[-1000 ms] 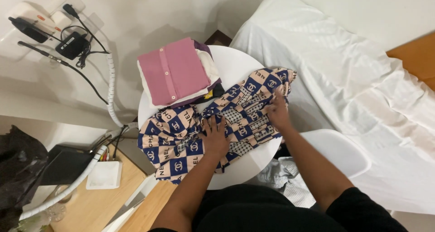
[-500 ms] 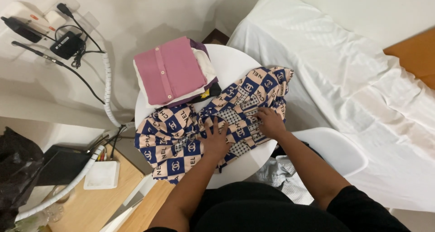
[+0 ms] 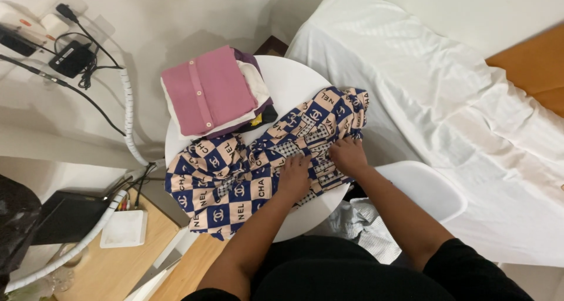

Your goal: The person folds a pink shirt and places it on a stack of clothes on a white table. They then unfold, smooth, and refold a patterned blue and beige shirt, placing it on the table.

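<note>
Both hands are pressing flat, fingers spread, gripping nothing: the left hand (image 3: 294,174) and right hand (image 3: 348,155) on the rumpled navy-and-cream checked garment (image 3: 247,171), only partly folded on the round white table (image 3: 294,83). Beyond, the pink-topped folded stack (image 3: 205,92) is sitting finished.

Home bedroom, bed with white sheet (image 3: 446,95), small round white table (image 3: 294,83), stack of folded clothes (image 3: 211,92)

Navy-and-beige checked garment (image 3: 235,183), pink shirt (image 3: 202,89)
</note>
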